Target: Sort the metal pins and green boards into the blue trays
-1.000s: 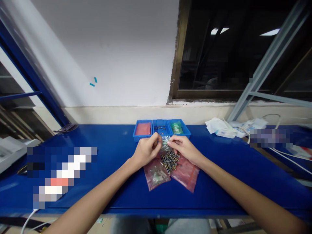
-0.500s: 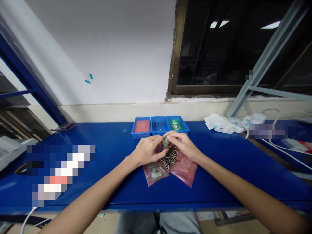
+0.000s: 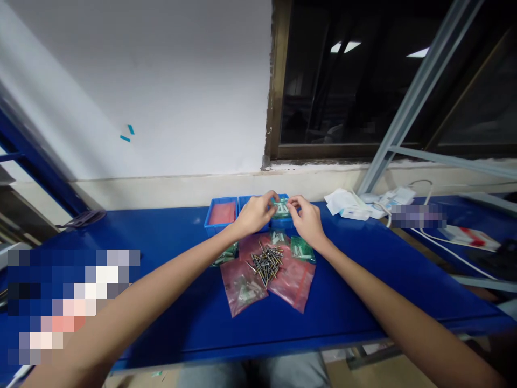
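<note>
By the far edge, both hands flank a green packet — half-curled, grip unclear.

The pins, dark and brass-coloured, are heaped crosswise. Beyond the pins, a clear green bag is held up, white pieces seen inside. To their front left, a pink bag with pale pieces inside is laid flat; another is spread front right. More green bags are laid left, right and just behind.
</note>
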A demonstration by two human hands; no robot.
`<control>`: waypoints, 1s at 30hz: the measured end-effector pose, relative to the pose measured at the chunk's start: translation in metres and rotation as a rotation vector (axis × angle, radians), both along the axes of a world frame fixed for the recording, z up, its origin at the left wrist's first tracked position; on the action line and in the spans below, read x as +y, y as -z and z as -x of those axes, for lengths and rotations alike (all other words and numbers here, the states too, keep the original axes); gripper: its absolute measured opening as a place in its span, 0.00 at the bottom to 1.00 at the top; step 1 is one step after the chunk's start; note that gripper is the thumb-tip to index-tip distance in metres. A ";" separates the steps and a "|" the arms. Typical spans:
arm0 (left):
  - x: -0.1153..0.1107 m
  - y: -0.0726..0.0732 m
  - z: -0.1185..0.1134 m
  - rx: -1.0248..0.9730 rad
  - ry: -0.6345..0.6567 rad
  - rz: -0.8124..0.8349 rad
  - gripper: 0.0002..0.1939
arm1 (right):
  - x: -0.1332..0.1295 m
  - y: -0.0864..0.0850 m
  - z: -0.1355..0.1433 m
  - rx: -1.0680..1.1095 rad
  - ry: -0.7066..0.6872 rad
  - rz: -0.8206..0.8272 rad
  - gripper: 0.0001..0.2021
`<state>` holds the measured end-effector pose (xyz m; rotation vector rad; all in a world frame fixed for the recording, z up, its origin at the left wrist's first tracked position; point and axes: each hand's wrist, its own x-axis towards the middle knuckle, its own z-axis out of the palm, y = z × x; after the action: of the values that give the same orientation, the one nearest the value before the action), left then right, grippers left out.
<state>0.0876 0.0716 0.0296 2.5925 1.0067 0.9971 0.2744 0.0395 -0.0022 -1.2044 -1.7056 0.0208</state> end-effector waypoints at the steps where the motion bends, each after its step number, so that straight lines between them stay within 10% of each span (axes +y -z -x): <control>1: 0.006 0.001 -0.005 0.047 -0.040 0.008 0.09 | 0.005 0.003 -0.004 -0.081 0.018 0.005 0.09; 9: 0.023 0.019 -0.019 0.217 -0.175 -0.162 0.10 | 0.017 0.015 -0.017 -0.343 0.048 0.045 0.15; 17: 0.016 -0.001 -0.018 0.283 -0.166 -0.170 0.12 | 0.005 0.001 -0.013 -0.244 -0.030 0.029 0.15; 23: -0.033 -0.013 0.031 0.223 -0.044 -0.367 0.14 | -0.013 -0.015 -0.009 -0.226 -0.026 -0.064 0.14; 30: -0.063 0.020 0.081 0.400 0.098 -0.229 0.14 | -0.039 -0.018 0.023 -0.456 -0.405 0.251 0.14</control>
<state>0.0063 0.0085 0.0096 3.0802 0.8740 0.6131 0.2511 0.0009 0.0157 -1.0737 -2.3869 0.2274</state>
